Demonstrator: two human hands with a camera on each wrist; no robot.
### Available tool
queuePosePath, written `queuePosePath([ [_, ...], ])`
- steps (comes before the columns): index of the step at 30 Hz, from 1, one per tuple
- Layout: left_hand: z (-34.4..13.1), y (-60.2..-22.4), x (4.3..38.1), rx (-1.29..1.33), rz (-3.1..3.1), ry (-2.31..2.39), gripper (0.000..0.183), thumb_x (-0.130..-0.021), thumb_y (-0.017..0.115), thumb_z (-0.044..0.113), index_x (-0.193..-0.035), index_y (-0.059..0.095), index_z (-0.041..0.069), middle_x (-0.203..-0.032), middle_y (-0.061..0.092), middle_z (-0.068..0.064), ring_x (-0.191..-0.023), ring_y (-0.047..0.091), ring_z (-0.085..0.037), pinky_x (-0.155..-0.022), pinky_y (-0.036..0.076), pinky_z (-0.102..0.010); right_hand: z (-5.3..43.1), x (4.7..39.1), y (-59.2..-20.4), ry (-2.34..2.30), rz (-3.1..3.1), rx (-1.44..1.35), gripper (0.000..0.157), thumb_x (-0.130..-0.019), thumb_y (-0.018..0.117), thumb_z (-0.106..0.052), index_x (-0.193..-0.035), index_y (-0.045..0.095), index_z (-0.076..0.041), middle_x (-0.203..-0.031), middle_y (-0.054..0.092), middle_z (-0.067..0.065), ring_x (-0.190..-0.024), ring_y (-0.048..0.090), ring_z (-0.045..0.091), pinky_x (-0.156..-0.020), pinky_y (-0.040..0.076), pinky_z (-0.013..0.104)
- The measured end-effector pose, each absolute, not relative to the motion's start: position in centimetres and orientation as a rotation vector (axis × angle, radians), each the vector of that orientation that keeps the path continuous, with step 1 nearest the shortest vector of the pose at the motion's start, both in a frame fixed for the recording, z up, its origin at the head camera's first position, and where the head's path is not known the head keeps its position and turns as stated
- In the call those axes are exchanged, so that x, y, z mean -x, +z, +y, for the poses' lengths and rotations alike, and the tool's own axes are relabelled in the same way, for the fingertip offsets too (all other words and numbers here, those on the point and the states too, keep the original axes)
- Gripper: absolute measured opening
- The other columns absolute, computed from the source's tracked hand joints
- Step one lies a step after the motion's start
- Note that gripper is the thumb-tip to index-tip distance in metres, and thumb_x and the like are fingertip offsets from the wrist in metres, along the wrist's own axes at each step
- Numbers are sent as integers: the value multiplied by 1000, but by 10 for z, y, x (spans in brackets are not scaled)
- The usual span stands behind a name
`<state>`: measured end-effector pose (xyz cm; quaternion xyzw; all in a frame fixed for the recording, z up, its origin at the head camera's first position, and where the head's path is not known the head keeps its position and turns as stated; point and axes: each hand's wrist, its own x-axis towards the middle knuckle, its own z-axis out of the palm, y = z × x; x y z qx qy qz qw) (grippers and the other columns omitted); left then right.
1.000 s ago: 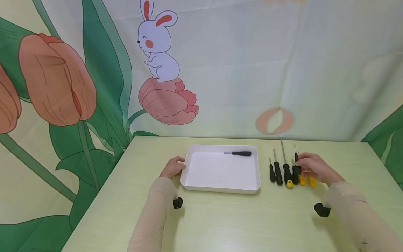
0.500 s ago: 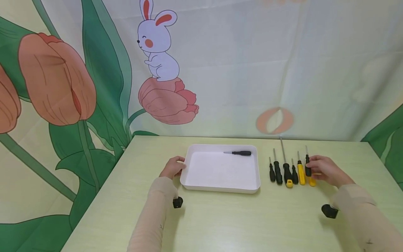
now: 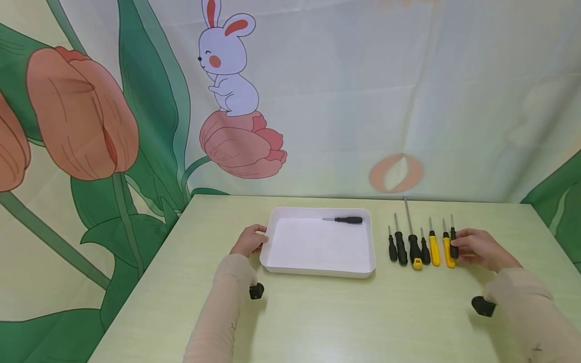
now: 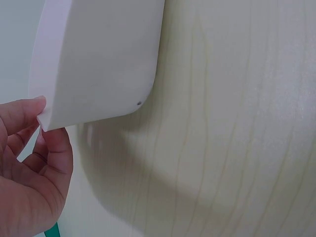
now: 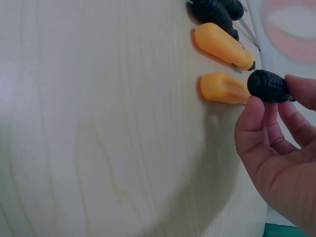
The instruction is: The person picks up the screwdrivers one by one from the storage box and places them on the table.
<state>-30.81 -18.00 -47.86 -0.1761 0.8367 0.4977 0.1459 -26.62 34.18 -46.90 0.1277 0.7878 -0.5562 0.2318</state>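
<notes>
My right hand (image 3: 482, 248) pinches a black-handled screwdriver (image 3: 454, 244) by its handle, shaft pointing away from me. In the head view it overlaps the edge of the rightmost yellow screwdriver (image 3: 447, 247). The right wrist view shows thumb and fingertips around the ridged black handle (image 5: 266, 86), close above that yellow handle (image 5: 219, 89). My left hand (image 3: 247, 243) grips the left side of a white tray (image 3: 308, 247). From the left wrist, the thumb sits over the rim with fingers below. One small black screwdriver (image 3: 348, 220) lies crosswise inside the tray.
Left of the held screwdriver runs a row of others, including a second yellow one (image 3: 434, 249), a long one with a black and yellow handle (image 3: 414, 249) and several black ones. Behind the pale wooden table (image 3: 317, 317) hangs a printed cloth (image 3: 336, 101).
My right hand has carried the black screwdriver rightward along the row, from over the yellow ones to the row's right end. The left hand and tray have stayed put.
</notes>
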Motion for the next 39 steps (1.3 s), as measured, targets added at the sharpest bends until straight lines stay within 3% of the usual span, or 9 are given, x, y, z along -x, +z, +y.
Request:
queuePosePath([
  [21, -179, -479, 308, 518, 2404, 1428, 29, -86, 52, 7, -115, 51, 6, -110, 53, -14, -85, 52, -20, -64, 43, -25, 346, 266, -479, -1354, 2259, -467, 50, -85, 52, -11, -122, 29, 13, -88, 50, 12, -68, 50, 16, -63, 48, 27],
  [39, -180, -478, 309, 520, 2405, 1425, 30, -86, 52, 7, -116, 51, 7, -111, 52, -13, -82, 51, -19, -59, 42, -22, 342, 268, -484, -1167, 2404, -530, 49, -81, 55, -13, -118, 36, 14, -98, 46, 23, -75, 49, 22, -60, 48, 26],
])
